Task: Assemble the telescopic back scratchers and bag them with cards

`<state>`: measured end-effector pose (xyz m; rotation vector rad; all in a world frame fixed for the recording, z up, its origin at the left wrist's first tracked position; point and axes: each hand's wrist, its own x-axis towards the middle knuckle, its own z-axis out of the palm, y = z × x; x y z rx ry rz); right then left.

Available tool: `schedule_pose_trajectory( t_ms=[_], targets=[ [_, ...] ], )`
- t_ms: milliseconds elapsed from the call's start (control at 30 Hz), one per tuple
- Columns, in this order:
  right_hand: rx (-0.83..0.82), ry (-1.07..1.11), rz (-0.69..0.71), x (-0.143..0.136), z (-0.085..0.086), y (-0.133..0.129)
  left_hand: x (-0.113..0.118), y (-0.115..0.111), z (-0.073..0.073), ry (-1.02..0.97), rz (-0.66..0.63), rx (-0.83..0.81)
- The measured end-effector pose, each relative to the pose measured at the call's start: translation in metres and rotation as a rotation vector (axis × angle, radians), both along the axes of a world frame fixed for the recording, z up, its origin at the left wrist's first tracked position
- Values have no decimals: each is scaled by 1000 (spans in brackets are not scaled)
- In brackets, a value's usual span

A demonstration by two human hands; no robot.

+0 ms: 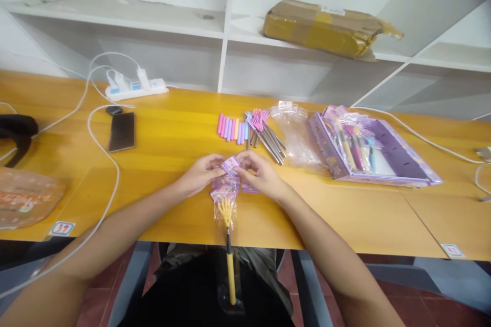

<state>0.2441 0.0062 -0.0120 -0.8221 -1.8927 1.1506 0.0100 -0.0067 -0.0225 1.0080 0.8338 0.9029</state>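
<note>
A small purple printed card [230,166] is pinched between my left hand [205,172] and my right hand [260,173], above the table's front part. Just below it lie more purple cards [222,189]. From there a clear bag with a yellow hand-shaped back scratcher [229,260] hangs over the table's front edge, its yellow handle pointing down. Beyond my hands lie a row of pastel handle tubes [232,129] and a pile of metal rods with pink and blue hand-shaped heads [268,135].
Clear plastic bags [297,135] lie beside a purple box [391,179] of bagged scratchers on the right. A phone [122,132], power strip [137,90] and white cables are at left. A taped carton [322,28] sits on the white shelf behind.
</note>
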Motion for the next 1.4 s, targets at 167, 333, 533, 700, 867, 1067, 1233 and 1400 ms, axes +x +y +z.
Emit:
schedule_pose_trajectory(
  t_ms=[167, 333, 533, 700, 867, 1067, 1233, 1400],
  targets=[
    [13, 65, -15, 3, -3, 5, -1, 0, 6, -111, 31, -97],
    [126, 78, -55, 0, 0, 1, -1, 1, 9, -123, 24, -125],
    [291, -4, -68, 0, 5, 0, 0, 1, 14, -131, 50, -160],
    [381, -96, -39, 4, 9, 2, -2, 2, 14, -138, 59, -162],
    [439, -108, 4, 3, 14, 1, -3, 2, 10, -100, 40, -145],
    [448, -115, 45, 3, 13, -1, -4, 2, 7, -66, 26, -88],
    [388, -150, 124, 4, 17, -4, -3, 2, 9, -97, 3, -111],
    [328, -120, 208, 6, 22, -5, -4, 2, 9, -105, 7, -110]
  ],
)
